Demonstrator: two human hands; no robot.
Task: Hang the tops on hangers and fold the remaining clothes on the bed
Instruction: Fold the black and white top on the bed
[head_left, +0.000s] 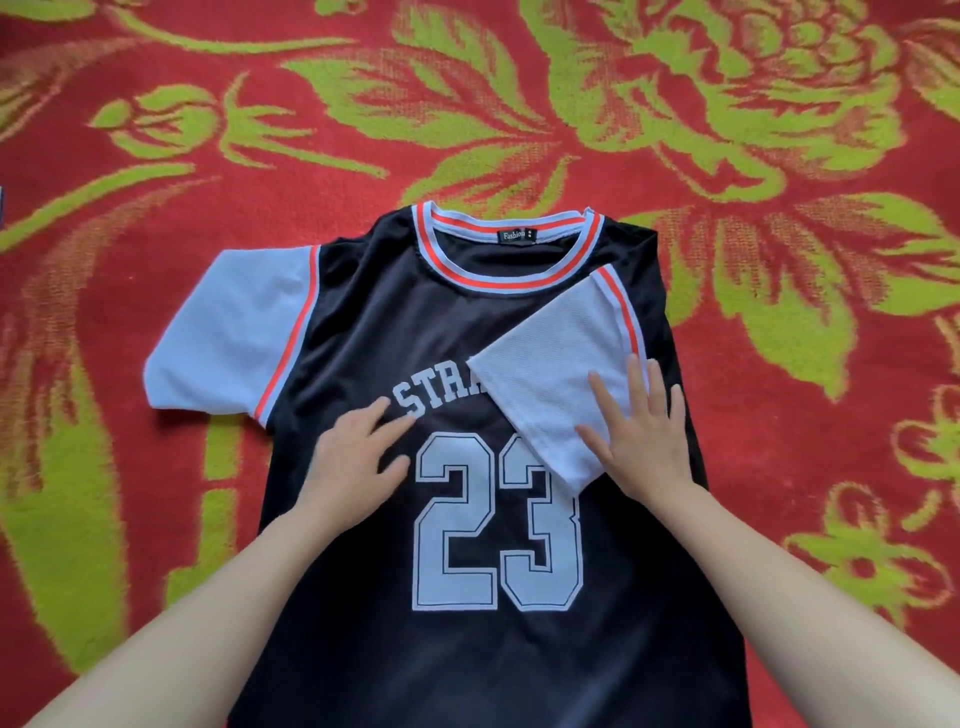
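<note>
Lying flat and face up in the middle of the frame, the shirt (363, 322) is a black, faintly glossy jersey spread over a red bedcover (156, 130) whose fuzzy pile is woven with big green flowers and leaves. Its round collar (457, 278) is ribbed in white and orange stripes, with a small black label (514, 235) inside the neck. The short white sleeve at the left of the frame (228, 332) lies stretched out on the bedcover, edged by an orange and white stripe. The other sleeve (550, 374), of dimpled white mesh, is folded inward across the chest as a slanted flap. The left hand (353, 457) rests flat on the black cloth below the lettering, fingers straight and spread, gripping nothing. The right hand (644, 441) presses flat on the lower corner of the folded sleeve, fingers likewise straight and apart. A large white block number 23 (493, 525) fills the front. The arched lettering (441, 395) above it reads only "STRA" before the flap covers the rest, and the flap's tip also overlaps the top of the 3. The shirt's hem is cut off by the bottom edge of the frame, as are both forearms. A dark sliver (1, 205) at the left edge is too small to make out.
</note>
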